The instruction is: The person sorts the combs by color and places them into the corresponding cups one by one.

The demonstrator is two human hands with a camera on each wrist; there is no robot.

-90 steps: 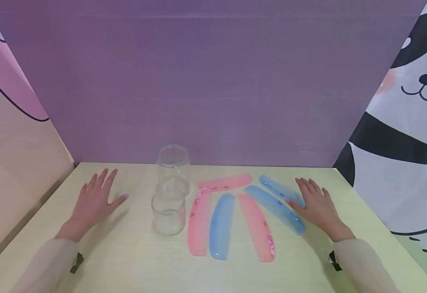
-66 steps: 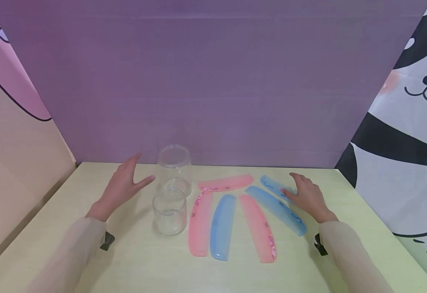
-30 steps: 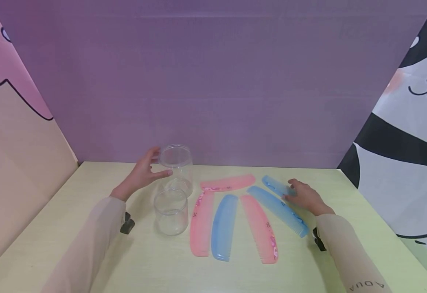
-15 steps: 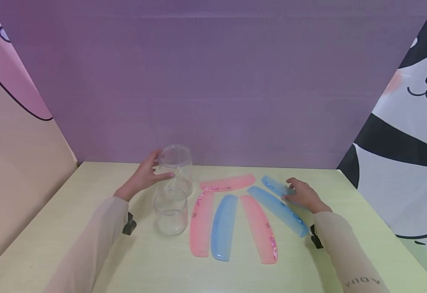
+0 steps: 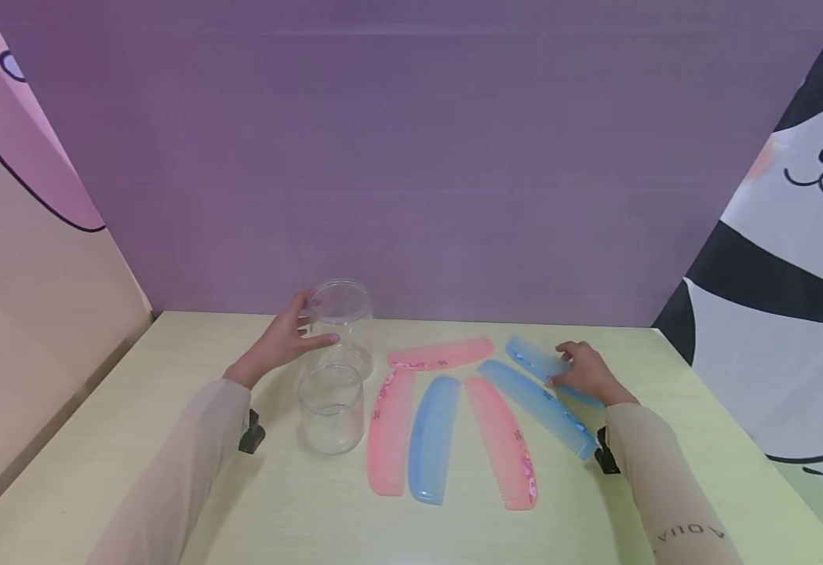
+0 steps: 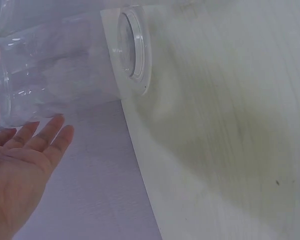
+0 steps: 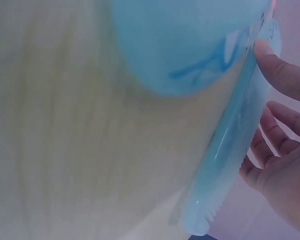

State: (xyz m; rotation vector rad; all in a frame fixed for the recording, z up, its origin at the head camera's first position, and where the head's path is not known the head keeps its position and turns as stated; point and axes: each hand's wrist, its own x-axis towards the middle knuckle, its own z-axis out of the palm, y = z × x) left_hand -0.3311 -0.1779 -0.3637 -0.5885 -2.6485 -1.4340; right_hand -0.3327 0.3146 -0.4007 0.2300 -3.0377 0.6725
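Six combs, three blue and three pink, and two clear jars are on the counter [image 5: 312, 518]. At the centre of the head view, the left hand [image 5: 277, 343] grasps the rear jar [image 5: 353, 329], thumb across its front and fingers around the far side. That jar's long axis is vertical; the front jar [image 5: 331, 416] stands just below it in the frame.

Right of centre, the right hand [image 5: 588, 372] pinches the outer blue comb [image 5: 528, 357] between thumb and fingers. This comb's long axis slants from upper left to lower right; in the right wrist view its teeth face the fingers.

The diagonal blue comb [image 5: 534, 406] slants the same way just below. The middle blue comb [image 5: 434, 439] runs nearly up and down, between the left pink comb [image 5: 388, 435] and the right pink comb [image 5: 499, 439]. The top pink comb [image 5: 441, 355] lies nearly level.
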